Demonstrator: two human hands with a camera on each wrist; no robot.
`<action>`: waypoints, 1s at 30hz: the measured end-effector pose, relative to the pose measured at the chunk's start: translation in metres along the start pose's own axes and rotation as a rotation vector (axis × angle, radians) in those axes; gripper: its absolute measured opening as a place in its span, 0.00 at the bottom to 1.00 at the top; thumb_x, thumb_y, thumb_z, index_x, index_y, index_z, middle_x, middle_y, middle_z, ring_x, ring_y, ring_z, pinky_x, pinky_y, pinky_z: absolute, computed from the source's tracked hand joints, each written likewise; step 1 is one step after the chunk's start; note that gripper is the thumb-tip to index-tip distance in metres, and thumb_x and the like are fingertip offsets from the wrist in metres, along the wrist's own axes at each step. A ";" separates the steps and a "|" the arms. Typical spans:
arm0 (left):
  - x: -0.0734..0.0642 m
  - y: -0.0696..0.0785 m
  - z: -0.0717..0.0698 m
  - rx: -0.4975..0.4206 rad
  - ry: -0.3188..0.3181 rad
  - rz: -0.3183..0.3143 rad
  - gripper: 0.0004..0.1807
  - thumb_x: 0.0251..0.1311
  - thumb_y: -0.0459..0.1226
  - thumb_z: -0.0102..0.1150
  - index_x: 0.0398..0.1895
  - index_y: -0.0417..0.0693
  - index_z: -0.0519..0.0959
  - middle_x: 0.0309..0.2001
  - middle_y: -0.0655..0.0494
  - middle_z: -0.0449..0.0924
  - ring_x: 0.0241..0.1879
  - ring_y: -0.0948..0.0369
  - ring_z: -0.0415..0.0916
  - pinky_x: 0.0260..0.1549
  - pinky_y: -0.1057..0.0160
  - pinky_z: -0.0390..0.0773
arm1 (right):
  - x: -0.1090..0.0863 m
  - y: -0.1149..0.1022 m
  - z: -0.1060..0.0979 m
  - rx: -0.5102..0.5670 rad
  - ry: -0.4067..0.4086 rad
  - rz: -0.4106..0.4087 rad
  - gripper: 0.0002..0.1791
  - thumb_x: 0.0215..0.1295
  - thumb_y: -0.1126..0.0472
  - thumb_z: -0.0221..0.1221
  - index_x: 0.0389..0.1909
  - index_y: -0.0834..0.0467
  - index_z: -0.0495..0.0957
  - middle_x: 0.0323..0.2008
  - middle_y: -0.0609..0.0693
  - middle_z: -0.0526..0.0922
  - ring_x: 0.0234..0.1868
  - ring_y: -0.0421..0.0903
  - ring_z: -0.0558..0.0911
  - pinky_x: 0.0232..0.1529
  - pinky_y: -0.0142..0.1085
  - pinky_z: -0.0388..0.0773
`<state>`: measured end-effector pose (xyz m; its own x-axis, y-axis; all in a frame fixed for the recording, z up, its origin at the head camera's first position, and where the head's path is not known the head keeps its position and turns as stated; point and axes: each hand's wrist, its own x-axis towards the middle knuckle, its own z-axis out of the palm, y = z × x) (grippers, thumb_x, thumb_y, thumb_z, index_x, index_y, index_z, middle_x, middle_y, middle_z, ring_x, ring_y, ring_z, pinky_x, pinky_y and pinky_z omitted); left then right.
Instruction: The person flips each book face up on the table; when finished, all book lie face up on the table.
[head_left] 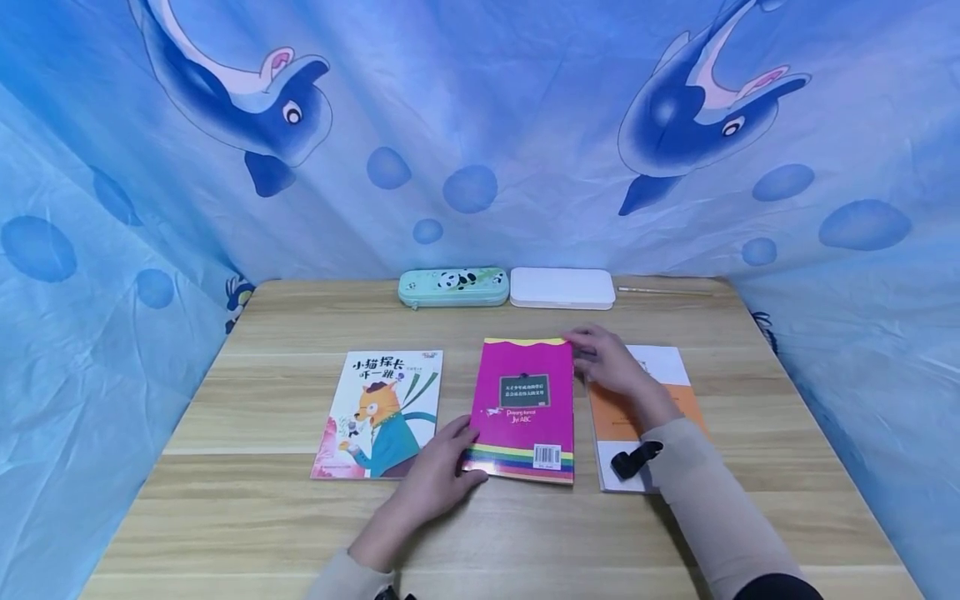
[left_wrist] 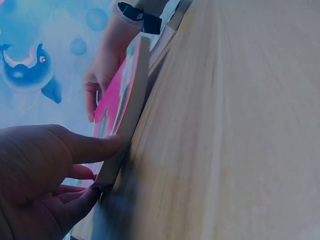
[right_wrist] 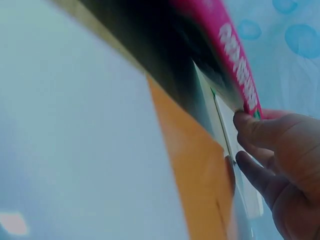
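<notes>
A bright pink book (head_left: 525, 408) with a rainbow stripe and a barcode is between my two hands in the middle of the table. My left hand (head_left: 444, 467) grips its lower left corner; in the left wrist view the thumb (left_wrist: 107, 146) lies along the page edge, with fingers below. At the upper right corner, my right hand (head_left: 611, 360) pinches the book, thumb against the spine side in the right wrist view. The right forearm passes over an orange-and-white book (head_left: 611, 412). Left of the pink book lies a picture book (head_left: 420, 425) with an orange cat.
Along the back edge of the wooden table (head_left: 225, 525) stand a mint panda pencil case (head_left: 453, 287) and a white case (head_left: 562, 287). A thin pencil-like stick (head_left: 663, 291) lies to their right. Blue dolphin-print cloth (head_left: 525, 108) hangs behind and at both sides.
</notes>
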<state>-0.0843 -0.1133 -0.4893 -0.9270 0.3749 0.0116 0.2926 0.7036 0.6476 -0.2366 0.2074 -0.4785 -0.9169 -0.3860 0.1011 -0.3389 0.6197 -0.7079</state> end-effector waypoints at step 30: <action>-0.003 0.014 0.008 -0.151 0.293 0.070 0.25 0.62 0.28 0.66 0.63 0.51 0.80 0.59 0.54 0.82 0.59 0.56 0.79 0.58 0.53 0.79 | -0.007 -0.020 -0.048 0.317 0.091 -0.158 0.11 0.73 0.72 0.55 0.52 0.68 0.71 0.51 0.67 0.83 0.42 0.39 0.87 0.46 0.32 0.85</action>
<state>-0.0761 -0.1002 -0.4862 -0.9404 0.2140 0.2643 0.3400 0.5767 0.7428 -0.2336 0.2310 -0.4316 -0.8783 -0.3889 0.2782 -0.4089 0.3091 -0.8586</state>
